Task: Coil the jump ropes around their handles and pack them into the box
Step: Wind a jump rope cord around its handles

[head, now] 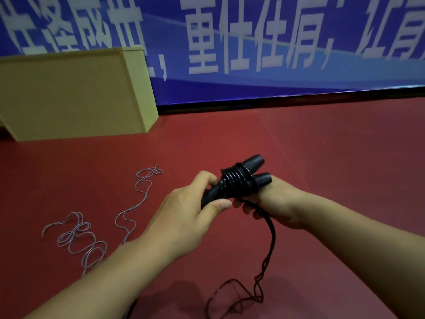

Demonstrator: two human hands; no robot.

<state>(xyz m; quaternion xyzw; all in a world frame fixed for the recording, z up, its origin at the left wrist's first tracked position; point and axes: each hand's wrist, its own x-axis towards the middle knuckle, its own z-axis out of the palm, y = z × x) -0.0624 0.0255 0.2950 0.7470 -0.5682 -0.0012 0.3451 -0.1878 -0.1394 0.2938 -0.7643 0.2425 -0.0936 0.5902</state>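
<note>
From my feed, my left grip [184,210] and right grip [278,203] clasp the black handles [243,178], coils around them, loose black rope [271,236] trailing to the red floor [322,157], a grey rope [92,238] left, yellow box [69,93] beyond.

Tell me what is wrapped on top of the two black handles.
Several glossy turns of black rope lie around the two black plastic handles. The left hand and right hand cover the handles' lower ends.
</note>
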